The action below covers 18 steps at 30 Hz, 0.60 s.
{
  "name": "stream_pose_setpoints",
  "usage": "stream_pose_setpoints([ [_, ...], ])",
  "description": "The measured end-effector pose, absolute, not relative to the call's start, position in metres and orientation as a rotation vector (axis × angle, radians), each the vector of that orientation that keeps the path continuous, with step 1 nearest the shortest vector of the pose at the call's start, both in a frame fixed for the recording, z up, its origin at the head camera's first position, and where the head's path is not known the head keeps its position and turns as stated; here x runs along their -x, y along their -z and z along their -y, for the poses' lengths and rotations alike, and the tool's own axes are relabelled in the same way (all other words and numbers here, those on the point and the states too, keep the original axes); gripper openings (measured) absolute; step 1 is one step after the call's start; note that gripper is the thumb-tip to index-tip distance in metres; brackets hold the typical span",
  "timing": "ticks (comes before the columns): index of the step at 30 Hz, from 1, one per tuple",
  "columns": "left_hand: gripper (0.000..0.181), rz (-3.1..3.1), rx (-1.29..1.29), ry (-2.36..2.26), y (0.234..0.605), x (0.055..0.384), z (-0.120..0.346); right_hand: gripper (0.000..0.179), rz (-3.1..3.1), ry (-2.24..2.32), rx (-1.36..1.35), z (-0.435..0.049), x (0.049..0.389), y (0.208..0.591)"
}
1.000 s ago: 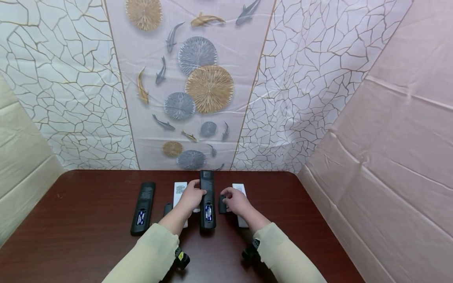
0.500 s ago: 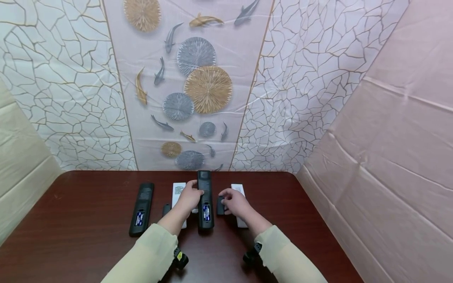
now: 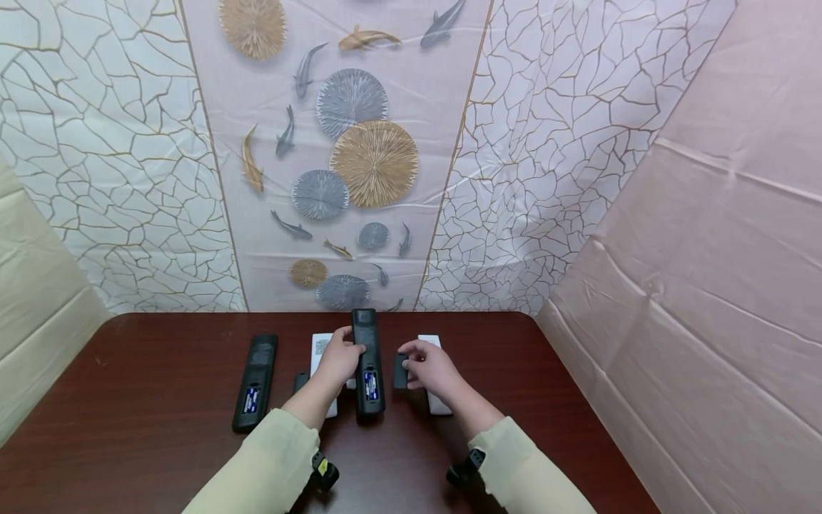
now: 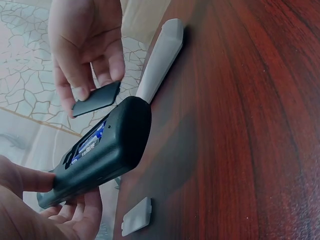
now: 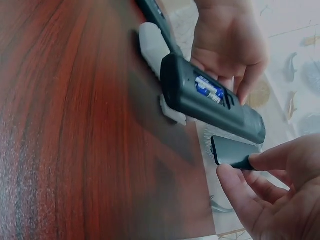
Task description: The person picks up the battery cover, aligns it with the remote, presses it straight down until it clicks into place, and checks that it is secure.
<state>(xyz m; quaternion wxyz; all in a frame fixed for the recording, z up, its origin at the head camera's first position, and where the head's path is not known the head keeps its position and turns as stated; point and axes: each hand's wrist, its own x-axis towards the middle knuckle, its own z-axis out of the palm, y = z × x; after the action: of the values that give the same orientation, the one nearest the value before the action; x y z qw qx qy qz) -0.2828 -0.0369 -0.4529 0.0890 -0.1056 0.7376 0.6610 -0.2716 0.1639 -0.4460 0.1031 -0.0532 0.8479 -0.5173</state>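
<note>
My left hand [image 3: 340, 360] holds a black remote control [image 3: 364, 339] above the table, back side up. Its battery compartment is uncovered, and blue batteries [image 3: 371, 385] lie inside. Just to the right, my right hand [image 3: 435, 368] pinches a flat black battery cover [image 3: 400, 371] between thumb and fingers. A small gap separates cover and remote in both wrist views; in the left wrist view the battery cover [image 4: 97, 100] is tilted beside the open compartment of the remote [image 4: 117, 150].
At left lies a second black remote [image 3: 255, 378], its batteries exposed. White remotes [image 3: 321, 346] [image 3: 439, 405] lie partly behind each hand. A loose dark cover [image 3: 300, 380] sits by the left wrist, and a small white cover [image 4: 136, 216] rests on the brown table [image 3: 160, 400].
The head view has shifted slightly, moving the scene left. The held remote leans a little more, its far end to the left. Both hands keep their grip.
</note>
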Motion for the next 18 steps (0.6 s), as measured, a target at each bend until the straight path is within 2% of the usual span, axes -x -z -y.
stream_pose_setpoints([
  [18,0.058,-2.229,0.277,-1.992,0.453,0.278,0.032,0.020,-2.430,1.595,0.311,-0.148,0.249,0.438],
])
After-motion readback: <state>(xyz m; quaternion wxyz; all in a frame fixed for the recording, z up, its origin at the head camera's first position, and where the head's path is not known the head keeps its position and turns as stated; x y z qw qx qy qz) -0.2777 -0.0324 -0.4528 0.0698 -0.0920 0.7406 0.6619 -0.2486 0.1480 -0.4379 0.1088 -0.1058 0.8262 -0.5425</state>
